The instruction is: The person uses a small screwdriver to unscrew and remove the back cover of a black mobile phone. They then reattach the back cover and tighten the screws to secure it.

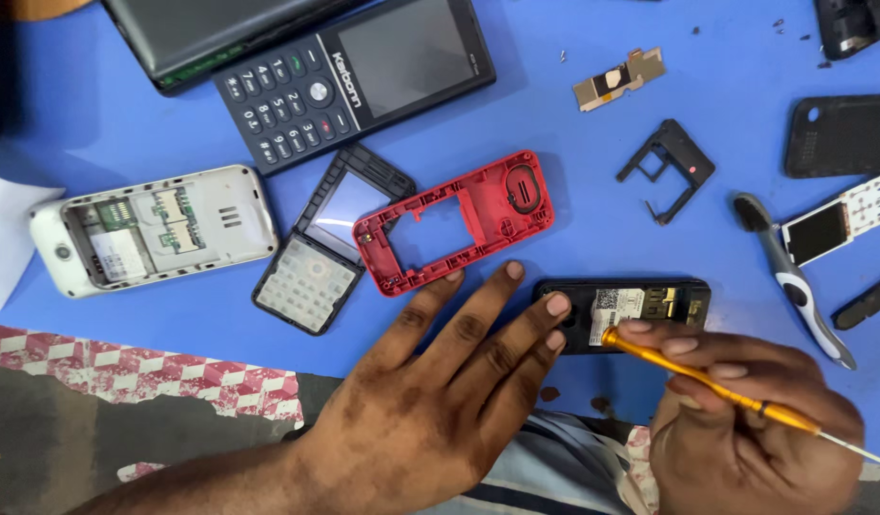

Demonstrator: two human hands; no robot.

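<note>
Hands: left (pixel 430 401) flat steadying black phone (pixel 640 307); right (pixel 755 420) gripping screwdriver (pixel 707 383).

The left hand (pixel 430 401) lay palm down, fingers spread and stretched forward, the back of it turned up. Its forearm ran back low and to the left. The index and middle fingertips (pixel 557 305) pressed down just ahead of the right grip, the other fingers fanned wider to the left. The right hand (pixel 745 420) sat close beside it, curled into a tight pinch, thumb and fingers bunched together, knuckles raised. Its wrist was bent inward, so the pinched fingertips pointed toward the left hand.
</note>
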